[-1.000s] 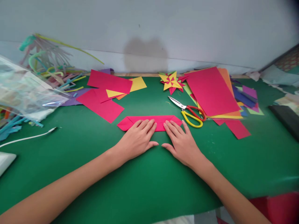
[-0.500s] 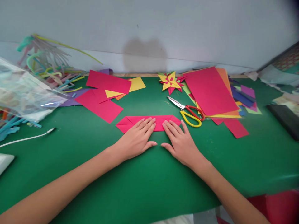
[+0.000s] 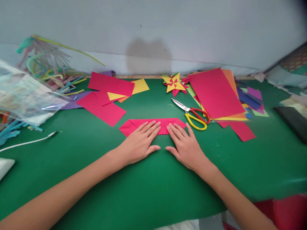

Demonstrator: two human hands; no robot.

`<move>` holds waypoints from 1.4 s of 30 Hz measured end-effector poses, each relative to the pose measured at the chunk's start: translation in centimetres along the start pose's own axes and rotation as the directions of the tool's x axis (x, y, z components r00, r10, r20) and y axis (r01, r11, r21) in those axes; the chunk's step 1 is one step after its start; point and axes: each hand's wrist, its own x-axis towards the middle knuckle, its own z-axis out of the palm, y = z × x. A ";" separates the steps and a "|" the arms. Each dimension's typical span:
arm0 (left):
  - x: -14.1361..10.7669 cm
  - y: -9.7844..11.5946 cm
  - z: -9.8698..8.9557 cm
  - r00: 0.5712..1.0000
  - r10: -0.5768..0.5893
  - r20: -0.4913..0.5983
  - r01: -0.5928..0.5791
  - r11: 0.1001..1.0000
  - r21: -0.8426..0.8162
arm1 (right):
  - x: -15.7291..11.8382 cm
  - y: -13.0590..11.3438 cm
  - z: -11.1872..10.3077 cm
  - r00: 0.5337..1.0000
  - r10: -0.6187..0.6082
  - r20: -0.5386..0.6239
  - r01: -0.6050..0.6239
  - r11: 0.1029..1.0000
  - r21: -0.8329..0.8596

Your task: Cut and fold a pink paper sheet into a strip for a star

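Observation:
A folded red paper strip point(image 3: 163, 125) with pointed ends lies flat on the green table point(image 3: 153, 191). My left hand point(image 3: 139, 142) rests on its left half, fingers stretched out and thumb on the tabletop side. On the right half lie the fingertips of my right hand point(image 3: 184, 143), also stretched, its thumb pointing toward the other thumb. Both hands press from above without gripping. Beyond my right hand are scissors point(image 3: 192, 114), blades apart, with one red and one yellow handle loop. A yellow and red folded paper star point(image 3: 174, 84) sits behind them.
Red paper sheets point(image 3: 103, 108) lie at the back left, near a clear plastic bag point(image 3: 28, 92) and pipe cleaners point(image 3: 52, 75). A stack of coloured paper point(image 3: 217, 94) is at the back right. Further right is a black object point(image 3: 291, 123). A white cable point(image 3: 28, 141) crosses the left side.
Almost nothing differs. The fingers of my left hand have shifted very slightly to the right along the paper strip; my right hand stays in place.

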 end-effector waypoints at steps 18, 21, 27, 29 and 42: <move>0.1 0.1 0.0 1.000 0.001 0.027 -0.002 0.999 0.048 | 1.1 -2.2 0.2 0.990 -0.076 0.119 0.066 0.994 0.087; 0.0 0.0 0.0 1.000 0.000 0.024 -0.001 0.999 0.047 | -0.7 -1.2 0.0 0.991 -0.052 0.125 0.046 0.997 0.056; 0.0 -0.1 0.0 1.000 -0.007 0.030 0.006 0.999 0.035 | -3.4 0.0 -1.0 0.996 -0.003 0.088 0.005 1.000 -0.028; 0.0 -0.1 0.0 0.999 -0.011 0.036 0.010 0.999 0.036 | -3.7 0.4 -1.5 0.997 0.014 0.075 -0.010 0.999 -0.044; 0.0 0.0 0.1 1.000 0.004 0.013 -0.005 0.999 0.044 | 1.6 -2.2 -3.0 0.999 -0.037 -0.014 0.038 0.999 0.037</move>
